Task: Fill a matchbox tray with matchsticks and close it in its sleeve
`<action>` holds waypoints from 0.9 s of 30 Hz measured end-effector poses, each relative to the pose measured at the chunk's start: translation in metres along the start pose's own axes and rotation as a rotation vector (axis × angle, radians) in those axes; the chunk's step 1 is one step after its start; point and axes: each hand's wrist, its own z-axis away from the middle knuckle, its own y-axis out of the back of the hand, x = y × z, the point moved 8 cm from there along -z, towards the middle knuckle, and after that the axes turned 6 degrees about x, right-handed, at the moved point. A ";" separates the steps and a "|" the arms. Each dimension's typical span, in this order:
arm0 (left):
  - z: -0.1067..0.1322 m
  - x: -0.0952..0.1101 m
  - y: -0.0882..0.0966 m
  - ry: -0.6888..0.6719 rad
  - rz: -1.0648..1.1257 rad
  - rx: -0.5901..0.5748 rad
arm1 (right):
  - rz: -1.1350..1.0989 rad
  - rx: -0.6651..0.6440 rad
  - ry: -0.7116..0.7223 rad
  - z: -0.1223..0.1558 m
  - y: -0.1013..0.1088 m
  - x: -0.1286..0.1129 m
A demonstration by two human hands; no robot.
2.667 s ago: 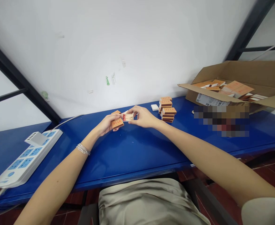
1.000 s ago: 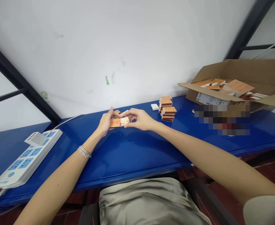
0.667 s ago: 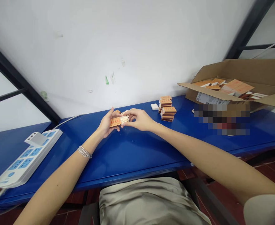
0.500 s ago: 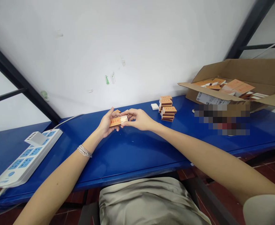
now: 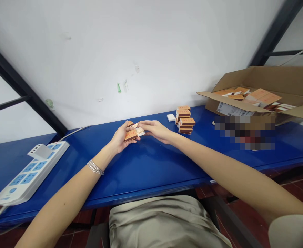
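Note:
My left hand (image 5: 120, 137) is closed around an orange matchbox (image 5: 131, 135) with red characters on top and a dark striking side. Its tray is pulled partly out to the right, and pale matchsticks (image 5: 140, 131) show in it. Just behind lies a second orange matchbox (image 5: 130, 123), partly covered by my left fingers, with matchsticks showing at its right end. My right hand (image 5: 156, 131) is at the right end of both boxes, fingers stretched out and thumb apart. Its fingertips reach the matchsticks at the back; whether they pinch any is too small to tell.
Stacked matchboxes (image 5: 184, 120) stand right of my hands, beside a small white block (image 5: 171, 117). An open cardboard box (image 5: 226, 77) of matchboxes is at the far right, near a blurred patch. A power strip (image 5: 32, 172) lies left on the blue table (image 5: 141, 175).
My right hand has come off the pulled-out tray; its fingers have straightened and shifted slightly back. The held matchbox has moved a little right, and matchsticks behind it now show.

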 end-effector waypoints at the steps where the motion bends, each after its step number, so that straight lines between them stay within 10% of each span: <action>1: 0.002 0.000 -0.003 -0.011 0.006 -0.002 | -0.040 0.025 0.016 0.000 -0.002 -0.001; 9: 0.020 -0.006 -0.023 -0.086 0.030 0.073 | -0.137 0.179 -0.007 0.010 -0.025 0.002; 16: 0.017 -0.005 -0.020 -0.050 0.025 0.086 | -0.121 0.306 0.012 -0.001 0.008 -0.006; 22: 0.021 -0.010 -0.028 -0.067 0.009 0.067 | -0.143 0.179 -0.045 0.008 -0.022 0.004; 27: 0.019 -0.008 -0.024 -0.063 0.007 0.043 | -0.182 0.302 -0.035 0.005 -0.001 0.000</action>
